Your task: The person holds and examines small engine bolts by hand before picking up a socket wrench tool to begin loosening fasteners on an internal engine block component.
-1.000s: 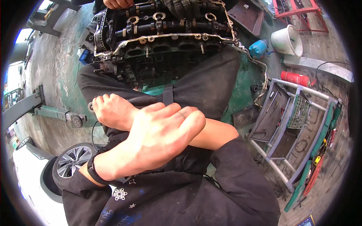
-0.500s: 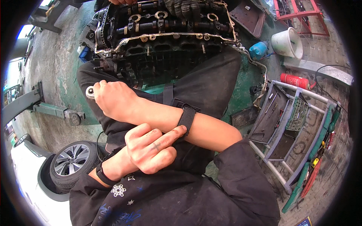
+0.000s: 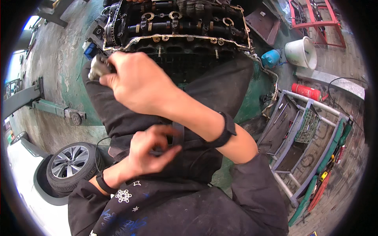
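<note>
My right hand (image 3: 136, 80) reaches across to the left above my thigh, its fingers closed round a small silver and dark metal part (image 3: 99, 69). Its exact kind I cannot make out. A black strap (image 3: 224, 131) circles the right wrist. Nearer my body, my left hand (image 3: 151, 151) is blurred by motion, its curled fingers and thumb apart with nothing visible between them. It is clear of the right forearm. Beyond both hands lies an engine cylinder head (image 3: 177, 29) with exposed camshafts and a chain (image 3: 114, 23) at its left end.
Another person's gloved hand (image 3: 199, 7) rests at the engine's far side. At right are a white bucket (image 3: 301, 53), a blue container (image 3: 270, 58), a red cylinder (image 3: 306, 92) and a metal tool rack (image 3: 291, 137). A car wheel (image 3: 73, 165) stands at left, below a lift arm (image 3: 57, 110).
My left hand has left the right wrist strap, and its fingers have come apart. My right hand has moved farther away from my body with the metal part, which now shows more.
</note>
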Demonstrator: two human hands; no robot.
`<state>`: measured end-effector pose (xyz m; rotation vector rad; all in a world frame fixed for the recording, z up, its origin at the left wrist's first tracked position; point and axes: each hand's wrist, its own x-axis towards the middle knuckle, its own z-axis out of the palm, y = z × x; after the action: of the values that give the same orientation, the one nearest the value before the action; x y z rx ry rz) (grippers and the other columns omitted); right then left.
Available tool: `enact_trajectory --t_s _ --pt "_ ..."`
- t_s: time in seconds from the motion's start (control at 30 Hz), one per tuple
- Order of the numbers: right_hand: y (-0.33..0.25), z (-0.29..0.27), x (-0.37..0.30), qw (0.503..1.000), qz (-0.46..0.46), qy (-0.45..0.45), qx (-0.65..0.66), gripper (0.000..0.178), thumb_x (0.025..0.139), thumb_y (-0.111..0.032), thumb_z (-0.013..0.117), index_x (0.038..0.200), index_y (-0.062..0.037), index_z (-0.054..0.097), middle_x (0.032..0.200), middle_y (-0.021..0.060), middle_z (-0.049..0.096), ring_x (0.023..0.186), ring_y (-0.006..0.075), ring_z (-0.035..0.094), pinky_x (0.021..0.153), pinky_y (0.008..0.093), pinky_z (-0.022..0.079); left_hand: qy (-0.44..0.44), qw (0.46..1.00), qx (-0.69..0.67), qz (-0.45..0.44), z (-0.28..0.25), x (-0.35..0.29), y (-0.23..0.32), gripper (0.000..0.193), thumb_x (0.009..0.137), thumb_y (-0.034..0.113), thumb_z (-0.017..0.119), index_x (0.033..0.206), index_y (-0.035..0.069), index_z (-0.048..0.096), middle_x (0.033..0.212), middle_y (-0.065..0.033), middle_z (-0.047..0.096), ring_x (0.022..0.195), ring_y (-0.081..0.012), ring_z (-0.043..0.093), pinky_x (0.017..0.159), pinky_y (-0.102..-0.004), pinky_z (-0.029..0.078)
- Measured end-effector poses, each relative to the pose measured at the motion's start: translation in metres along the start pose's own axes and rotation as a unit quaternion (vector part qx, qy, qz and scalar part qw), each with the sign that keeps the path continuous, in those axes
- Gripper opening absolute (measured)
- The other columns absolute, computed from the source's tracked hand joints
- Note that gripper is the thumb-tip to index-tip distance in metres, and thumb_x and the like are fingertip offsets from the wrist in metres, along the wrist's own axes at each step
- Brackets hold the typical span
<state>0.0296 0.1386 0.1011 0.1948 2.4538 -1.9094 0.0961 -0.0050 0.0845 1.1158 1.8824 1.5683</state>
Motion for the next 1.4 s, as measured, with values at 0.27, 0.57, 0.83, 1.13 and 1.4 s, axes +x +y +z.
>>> enact_trajectory --t_s 0.27,0.57,0.83,1.13,1.4 --pt "-0.019 -0.034 0.01 0.974 -0.071 0.127 0.172 0.02 0.084 -0.014 0.064 0.088 0.0058 0.064 0.067 0.0163 0.064 0.061 0.0251 0.063 0.06 0.0346 0.047 -0.065 0.996 -0.05 -0.036 0.006 0.033 -0.013 0.036 0.069 0.002 0.077 0.068 0.006 0.041 0.116 -0.0149 0.064 0.053 -0.024 0.055 0.047 -0.0303 0.043" --pt "-0.016 -0.034 0.009 0.922 -0.051 0.16 0.348 0.019 0.089 -0.011 0.062 0.096 0.0063 0.059 0.072 0.0054 0.062 0.058 0.009 0.058 0.051 0.0228 0.048 -0.284 0.949 -0.01 -0.14 0.0 0.083 -0.009 0.02 0.077 0.013 0.069 0.081 0.003 0.053 0.068 -0.0124 0.057 0.065 -0.0365 0.057 0.059 -0.0413 0.045" --pt "-0.036 -0.052 0.008 0.925 -0.007 0.17 0.339 0.025 0.094 -0.02 0.059 0.099 0.0048 0.059 0.077 0.0045 0.059 0.066 0.0115 0.059 0.063 0.0237 0.05 -0.27 0.957 -0.006 -0.105 -0.003 0.094 -0.009 0.027 0.07 0.016 0.073 0.076 0.002 0.051 0.066 -0.0135 0.057 0.067 -0.0372 0.058 0.06 -0.0426 0.044" --pt "-0.041 -0.032 0.022 0.887 -0.135 0.232 0.375 0.027 0.095 -0.015 0.058 0.113 0.0051 0.056 0.084 0.0038 0.059 0.066 0.0087 0.055 0.06 0.0209 0.046 -0.231 0.971 0.049 -0.047 0.016 0.079 -0.026 0.035 0.063 0.022 0.078 0.084 0.003 0.06 0.073 -0.0162 0.064 0.077 -0.0385 0.063 0.066 -0.0427 0.049" --pt "0.022 -0.037 0.055 0.816 -0.44 0.352 -0.131 0.04 0.09 -0.016 0.062 0.119 0.0071 0.048 0.096 0.0201 0.06 0.08 0.0351 0.063 0.064 0.0363 0.052 -0.258 0.943 -0.011 -0.212 0.013 0.078 -0.011 0.042 0.062 0.021 0.079 0.097 0.004 0.062 0.071 -0.0126 0.061 0.075 -0.0351 0.063 0.067 -0.0401 0.049"
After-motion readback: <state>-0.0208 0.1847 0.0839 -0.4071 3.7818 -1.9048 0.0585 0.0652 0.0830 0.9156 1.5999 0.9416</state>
